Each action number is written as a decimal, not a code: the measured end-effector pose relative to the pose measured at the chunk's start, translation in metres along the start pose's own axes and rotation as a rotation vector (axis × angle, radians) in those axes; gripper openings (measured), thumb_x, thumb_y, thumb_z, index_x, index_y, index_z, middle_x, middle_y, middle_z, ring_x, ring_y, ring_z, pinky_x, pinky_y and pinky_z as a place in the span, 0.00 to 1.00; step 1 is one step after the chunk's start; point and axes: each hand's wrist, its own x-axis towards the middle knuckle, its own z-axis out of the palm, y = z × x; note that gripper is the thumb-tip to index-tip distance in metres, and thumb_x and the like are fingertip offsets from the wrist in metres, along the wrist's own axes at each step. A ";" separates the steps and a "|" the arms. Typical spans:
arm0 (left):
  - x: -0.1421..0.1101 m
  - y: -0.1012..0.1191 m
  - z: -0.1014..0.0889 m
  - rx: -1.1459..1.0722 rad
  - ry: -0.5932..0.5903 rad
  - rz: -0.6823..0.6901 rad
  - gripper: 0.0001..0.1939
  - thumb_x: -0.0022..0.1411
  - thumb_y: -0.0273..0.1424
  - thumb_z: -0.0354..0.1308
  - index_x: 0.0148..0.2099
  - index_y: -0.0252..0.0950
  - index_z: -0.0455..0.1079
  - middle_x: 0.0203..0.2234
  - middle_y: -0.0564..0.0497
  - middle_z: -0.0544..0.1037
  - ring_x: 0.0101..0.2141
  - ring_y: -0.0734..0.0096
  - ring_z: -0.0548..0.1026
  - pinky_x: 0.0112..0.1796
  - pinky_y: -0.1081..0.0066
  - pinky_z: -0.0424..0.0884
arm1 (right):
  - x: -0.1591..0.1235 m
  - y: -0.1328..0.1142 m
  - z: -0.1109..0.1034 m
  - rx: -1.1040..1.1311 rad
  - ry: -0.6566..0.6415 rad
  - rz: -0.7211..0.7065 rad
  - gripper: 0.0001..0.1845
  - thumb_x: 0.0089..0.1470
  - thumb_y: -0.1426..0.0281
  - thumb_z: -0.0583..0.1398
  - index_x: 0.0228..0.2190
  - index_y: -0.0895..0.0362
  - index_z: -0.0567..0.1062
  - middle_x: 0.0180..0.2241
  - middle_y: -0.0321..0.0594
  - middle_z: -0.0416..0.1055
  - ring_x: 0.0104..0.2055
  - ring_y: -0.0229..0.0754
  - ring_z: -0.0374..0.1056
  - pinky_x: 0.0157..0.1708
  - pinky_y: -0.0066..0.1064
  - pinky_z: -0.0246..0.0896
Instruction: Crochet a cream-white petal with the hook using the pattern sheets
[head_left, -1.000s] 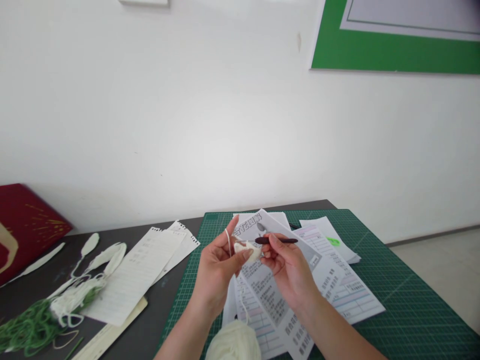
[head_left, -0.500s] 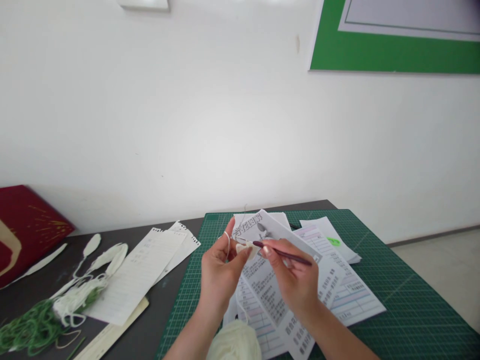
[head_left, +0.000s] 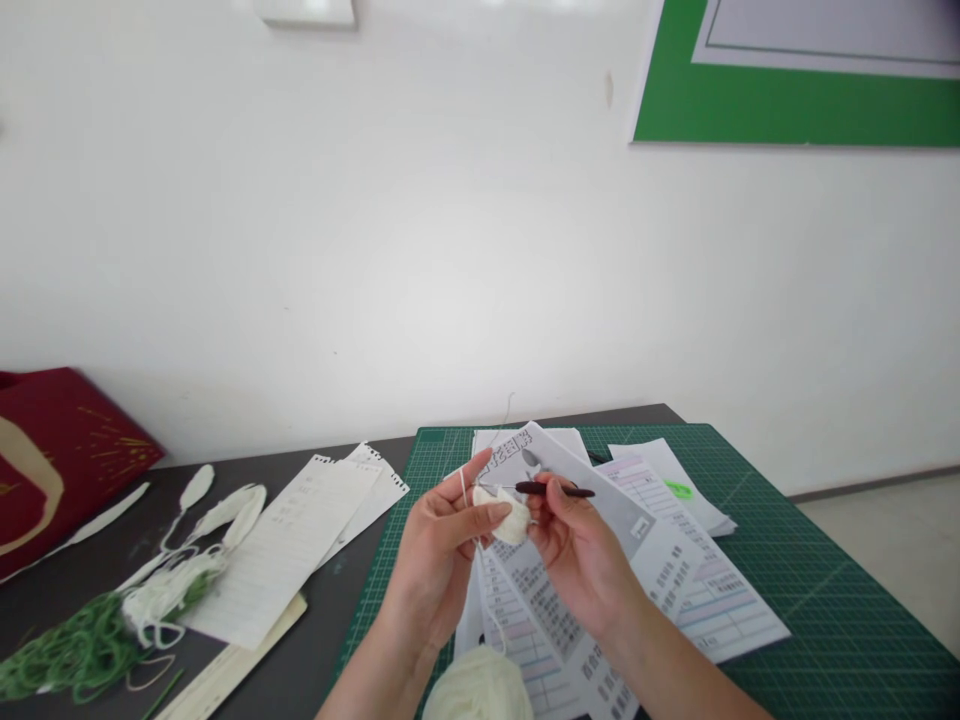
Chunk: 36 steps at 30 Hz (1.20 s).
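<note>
My left hand (head_left: 448, 535) pinches a small cream crochet piece (head_left: 513, 524) between thumb and fingers, with a strand of yarn looped over its raised index finger. In my right hand (head_left: 576, 535) is a dark-handled crochet hook (head_left: 556, 490), lying nearly level. Its thin metal tip meets the upper edge of the crochet piece by the left index finger. The right fingertips also come close to the piece's right side; whether they touch it I cannot tell. From below the hands, a strand runs down to a cream yarn ball (head_left: 480, 686).
Printed sheets (head_left: 600, 570) lie under the hands on a green cutting mat (head_left: 817, 590). A bright green clip (head_left: 679, 490) rests on papers to the right. At left are handwritten pages (head_left: 292, 540), green yarn (head_left: 79, 645), white crocheted petals (head_left: 196, 488) and a red bag (head_left: 67, 450).
The crochet hook has swung from slanting down to nearly level. My right hand has turned and closed in on the crochet piece, which now shows more. The view has shifted slightly.
</note>
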 end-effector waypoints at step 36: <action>-0.010 -0.002 0.008 0.002 0.012 -0.009 0.27 0.39 0.23 0.71 0.46 0.34 0.78 0.24 0.50 0.80 0.24 0.74 0.73 0.28 0.76 0.65 | -0.004 -0.017 0.003 0.108 -0.075 0.079 0.09 0.48 0.66 0.68 0.28 0.59 0.79 0.19 0.33 0.72 0.19 0.32 0.67 0.19 0.21 0.69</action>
